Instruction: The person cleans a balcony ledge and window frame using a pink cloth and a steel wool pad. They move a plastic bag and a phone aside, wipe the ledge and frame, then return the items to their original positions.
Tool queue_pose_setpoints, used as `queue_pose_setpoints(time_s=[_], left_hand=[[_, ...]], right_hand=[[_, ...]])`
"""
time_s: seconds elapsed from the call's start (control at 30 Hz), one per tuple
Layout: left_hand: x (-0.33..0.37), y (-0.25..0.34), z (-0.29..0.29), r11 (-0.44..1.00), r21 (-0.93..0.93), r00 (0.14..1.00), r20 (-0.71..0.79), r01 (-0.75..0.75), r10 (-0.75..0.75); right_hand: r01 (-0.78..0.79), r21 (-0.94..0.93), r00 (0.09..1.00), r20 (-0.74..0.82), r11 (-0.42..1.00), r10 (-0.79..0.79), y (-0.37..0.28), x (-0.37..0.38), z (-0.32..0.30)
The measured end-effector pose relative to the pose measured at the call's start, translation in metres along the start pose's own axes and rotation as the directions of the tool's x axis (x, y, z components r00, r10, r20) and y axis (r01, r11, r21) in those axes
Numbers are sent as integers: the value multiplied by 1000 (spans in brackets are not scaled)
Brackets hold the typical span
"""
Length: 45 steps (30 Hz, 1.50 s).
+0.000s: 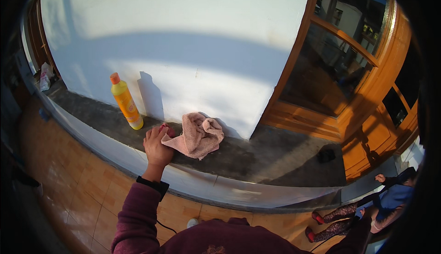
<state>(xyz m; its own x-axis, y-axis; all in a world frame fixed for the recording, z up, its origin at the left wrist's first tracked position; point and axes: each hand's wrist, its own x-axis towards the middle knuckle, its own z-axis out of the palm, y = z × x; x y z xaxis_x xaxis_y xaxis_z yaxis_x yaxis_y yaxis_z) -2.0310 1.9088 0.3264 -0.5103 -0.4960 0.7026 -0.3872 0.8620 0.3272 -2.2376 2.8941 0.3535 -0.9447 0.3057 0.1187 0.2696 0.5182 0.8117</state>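
My left hand [157, 146] reaches up onto a dark grey ledge [257, 155] and grips the left corner of a crumpled pink cloth [198, 135] lying there. Something small and red [166, 129] shows at my fingertips; I cannot tell what it is. A black watch band sits on the wrist above a maroon sleeve. A yellow bottle with an orange cap [126, 101] stands upright on the ledge, just left of my hand and against the white wall [183, 47]. My right hand is out of view.
A wooden door frame with glass panes [349, 66] stands at the right. A small dark object [326, 155] lies on the ledge near it. Orange floor tiles [87, 185] run below. A person in patterned leggings [367, 208] sits at lower right. A white bag [45, 76] is far left.
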Motion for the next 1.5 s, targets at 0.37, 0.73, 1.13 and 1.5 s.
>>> queue_pose_setpoints(time_s=[0.37,0.73,1.13,1.5], left_hand=[[0,0,-1,1000,7,1000,27,7,-8],[-1,-3,2,1000,-1,999,39,-9,9],[-29,-5,-13,992,-89,994,61,-89,95],[-60,26,-32,357,-846,753,77,397,-653]], right_hand=[[232,180,598,-802,956,6,-8,92,146],[-102,978,880,175,-183,441,-122,44,-43],[545,826,791,-564,143,236,-227,-43,-264],[752,596,644,-756,281,-117,-219,-37,-294]])
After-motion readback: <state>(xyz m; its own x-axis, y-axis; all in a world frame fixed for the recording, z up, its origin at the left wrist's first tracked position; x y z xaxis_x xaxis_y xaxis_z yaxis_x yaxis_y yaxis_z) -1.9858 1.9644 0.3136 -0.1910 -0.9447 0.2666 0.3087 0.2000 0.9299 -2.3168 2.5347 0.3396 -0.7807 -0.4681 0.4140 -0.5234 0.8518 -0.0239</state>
